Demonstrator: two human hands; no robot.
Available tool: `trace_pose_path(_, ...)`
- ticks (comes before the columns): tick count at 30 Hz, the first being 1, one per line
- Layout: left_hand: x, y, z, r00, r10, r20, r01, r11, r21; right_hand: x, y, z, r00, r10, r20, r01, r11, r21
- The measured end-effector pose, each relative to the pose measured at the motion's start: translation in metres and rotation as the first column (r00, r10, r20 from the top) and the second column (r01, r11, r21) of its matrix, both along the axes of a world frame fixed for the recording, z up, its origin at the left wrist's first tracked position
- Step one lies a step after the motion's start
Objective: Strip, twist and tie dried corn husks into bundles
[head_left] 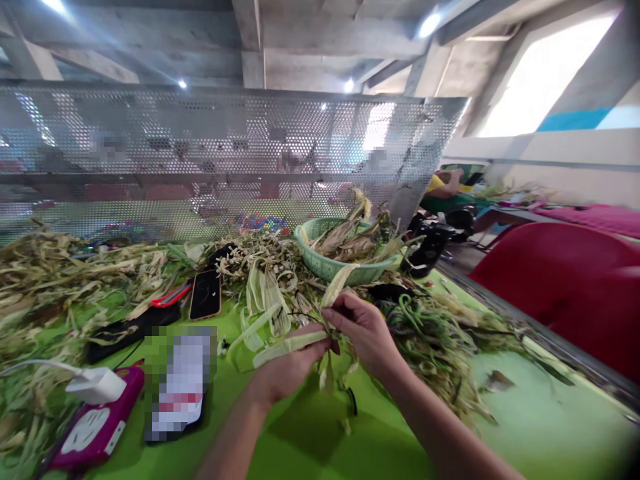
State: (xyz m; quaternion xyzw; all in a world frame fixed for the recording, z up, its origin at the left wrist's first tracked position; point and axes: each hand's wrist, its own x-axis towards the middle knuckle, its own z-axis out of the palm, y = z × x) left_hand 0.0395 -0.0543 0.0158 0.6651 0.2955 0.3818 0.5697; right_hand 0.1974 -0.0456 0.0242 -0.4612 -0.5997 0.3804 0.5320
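Pinched tight between left hand (289, 371) and right hand (365, 331), a pale husk strip (290, 345) is seemingly being split above the green table (310, 437), near a husk-filled basket (323, 265).

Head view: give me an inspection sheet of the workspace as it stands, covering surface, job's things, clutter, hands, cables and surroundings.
Surface: green table, largely strewn with dried husks.
Job's things: pale husk strip held over the table; husk pile at left; green basket holding more husks.
Clutter: smartphone lying flat among the husks.
Hands: left hand and right hand both pinch the husk strip.
Cables: white charger plugged into a pink power strip; its white cable runs off left.
Surroundings: perforated metal screen behind the table; red chair at right; another person past the screen's end.
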Motion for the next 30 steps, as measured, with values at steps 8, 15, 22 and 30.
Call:
trace_pose_path(8,0.0,0.003,-0.007,0.974,0.175,0.141,-0.133,0.955,-0.263,-0.005,0.0,0.001,0.976,0.191,-0.11,-0.203,0.972,-0.116)
trace_pose_path(15,-0.001,0.016,-0.016,0.881,0.397,0.257,-0.268,0.866,-0.422,-0.005,-0.002,0.002,0.977,0.21,-0.038,-0.213,0.966,-0.144)
trace_pose_path(22,-0.003,0.015,-0.007,0.815,0.536,0.218,-0.392,0.789,-0.473,-0.005,0.003,-0.006,0.989,0.099,0.106,-0.095,0.995,-0.042)
trace_pose_path(30,-0.005,0.02,-0.016,0.796,0.512,0.323,-0.295,0.795,-0.531,0.002,0.004,-0.005,0.915,-0.194,0.354,0.078,0.945,0.316)
